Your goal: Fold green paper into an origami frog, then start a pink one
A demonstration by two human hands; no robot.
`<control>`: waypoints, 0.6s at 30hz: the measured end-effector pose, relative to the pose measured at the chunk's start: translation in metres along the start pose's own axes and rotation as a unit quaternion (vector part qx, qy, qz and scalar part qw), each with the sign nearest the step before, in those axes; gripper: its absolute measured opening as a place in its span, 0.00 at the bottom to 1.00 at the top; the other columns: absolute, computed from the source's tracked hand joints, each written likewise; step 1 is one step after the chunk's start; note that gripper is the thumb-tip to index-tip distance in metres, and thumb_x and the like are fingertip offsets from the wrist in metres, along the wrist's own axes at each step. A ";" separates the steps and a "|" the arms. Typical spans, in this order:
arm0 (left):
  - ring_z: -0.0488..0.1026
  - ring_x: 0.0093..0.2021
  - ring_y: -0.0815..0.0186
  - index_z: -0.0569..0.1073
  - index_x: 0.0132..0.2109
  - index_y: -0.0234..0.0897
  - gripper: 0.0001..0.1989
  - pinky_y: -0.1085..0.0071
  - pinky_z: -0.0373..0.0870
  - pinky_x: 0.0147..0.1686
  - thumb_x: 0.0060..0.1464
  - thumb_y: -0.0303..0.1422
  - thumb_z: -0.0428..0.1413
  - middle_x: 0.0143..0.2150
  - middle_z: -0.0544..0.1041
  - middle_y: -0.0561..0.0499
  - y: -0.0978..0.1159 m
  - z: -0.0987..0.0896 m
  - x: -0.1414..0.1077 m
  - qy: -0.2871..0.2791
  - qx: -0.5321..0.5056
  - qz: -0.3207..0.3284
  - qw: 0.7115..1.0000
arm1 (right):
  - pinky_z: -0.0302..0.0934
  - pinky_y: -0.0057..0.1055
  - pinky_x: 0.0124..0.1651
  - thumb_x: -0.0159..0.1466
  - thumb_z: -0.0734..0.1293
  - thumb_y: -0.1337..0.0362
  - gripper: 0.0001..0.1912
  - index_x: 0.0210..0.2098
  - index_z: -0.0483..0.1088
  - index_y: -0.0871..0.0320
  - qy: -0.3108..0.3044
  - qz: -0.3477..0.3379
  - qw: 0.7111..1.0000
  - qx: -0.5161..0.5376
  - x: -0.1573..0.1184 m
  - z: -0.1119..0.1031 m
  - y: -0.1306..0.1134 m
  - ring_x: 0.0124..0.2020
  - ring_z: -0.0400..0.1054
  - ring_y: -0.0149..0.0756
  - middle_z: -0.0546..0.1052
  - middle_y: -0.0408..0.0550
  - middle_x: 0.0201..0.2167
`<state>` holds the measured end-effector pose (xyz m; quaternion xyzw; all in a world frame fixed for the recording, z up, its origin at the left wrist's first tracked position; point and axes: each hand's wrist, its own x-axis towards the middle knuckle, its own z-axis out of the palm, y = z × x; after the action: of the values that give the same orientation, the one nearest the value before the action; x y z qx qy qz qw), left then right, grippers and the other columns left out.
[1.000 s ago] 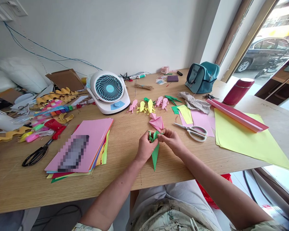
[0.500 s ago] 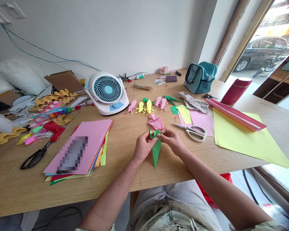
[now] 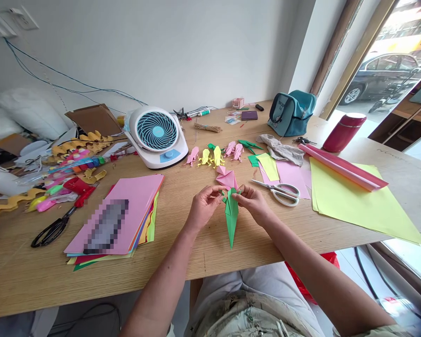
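A long green folded-paper figure (image 3: 231,215) hangs between my two hands just above the table, its narrow point toward me. My left hand (image 3: 206,203) pinches a small folded piece at its upper left. On the opposite side, my right hand (image 3: 254,201) grips the upper right edge between thumb and fingers. Right behind the green paper lies a pink folded-paper piece (image 3: 226,178), partly covered by it. Farther back stand several finished-looking paper figures, among them a yellow one (image 3: 218,157), a pink one (image 3: 192,156) and a green one (image 3: 250,145).
White-handled scissors (image 3: 284,193) lie right of my hands, by loose paper squares (image 3: 291,178). A stack of coloured paper (image 3: 140,187) and black-handled scissors (image 3: 51,231) are at left. Behind stand a fan (image 3: 157,135), a teal bag (image 3: 293,114) and a red flask (image 3: 344,133).
The green paper has shifted slightly right and turned, showing more of its upper part. My left fingers have moved off its middle to the upper left; my right hand keeps its hold.
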<state>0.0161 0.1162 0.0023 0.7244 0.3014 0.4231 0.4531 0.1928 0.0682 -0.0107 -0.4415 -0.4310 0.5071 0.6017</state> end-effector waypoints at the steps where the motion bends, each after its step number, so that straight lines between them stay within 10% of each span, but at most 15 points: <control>1: 0.76 0.38 0.67 0.79 0.46 0.38 0.11 0.72 0.74 0.39 0.57 0.34 0.59 0.41 0.80 0.48 0.000 0.000 0.000 0.008 0.002 -0.003 1.000 | 0.50 0.29 0.28 0.47 0.78 0.45 0.25 0.26 0.65 0.56 0.001 -0.002 1.000 -0.002 0.000 0.000 0.000 0.23 0.56 0.27 0.68 0.37 0.20; 18: 0.75 0.34 0.68 0.77 0.38 0.36 0.04 0.74 0.71 0.37 0.54 0.30 0.58 0.36 0.79 0.50 0.003 0.005 -0.001 0.039 0.044 0.000 0.998 | 0.54 0.30 0.29 0.48 0.77 0.44 0.25 0.27 0.65 0.54 0.013 -0.034 0.999 -0.022 -0.001 0.004 0.003 0.25 0.61 0.31 0.69 0.39 0.21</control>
<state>0.0203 0.1124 0.0042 0.7262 0.3374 0.4376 0.4090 0.1884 0.0676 -0.0130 -0.4461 -0.4490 0.4707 0.6146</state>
